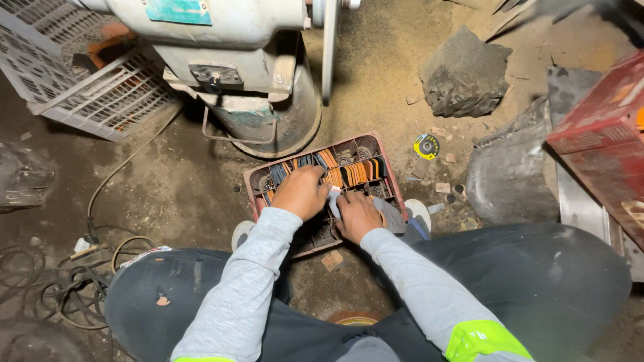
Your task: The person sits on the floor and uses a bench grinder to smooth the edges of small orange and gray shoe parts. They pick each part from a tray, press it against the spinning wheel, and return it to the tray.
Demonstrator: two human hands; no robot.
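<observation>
Your left hand (302, 192) reaches into the reddish crate (372, 142) on the dusty floor (181, 181), its grip curled down over the upright row of orange and dark discs (349, 174); you cannot tell from here whether it grasps one. Your right hand (357, 216), just beside it, is clenched on a small white piece (333, 194) over the crate. A yellow disc (426, 145) lies on the floor near the crate, and a grey grinding machine (255, 74) stands just behind

My grey sleeves (261, 268) with lime-yellow bands, above a reddish-brown crate (392, 175) holding orange and dark blue discs (353, 173).
</observation>
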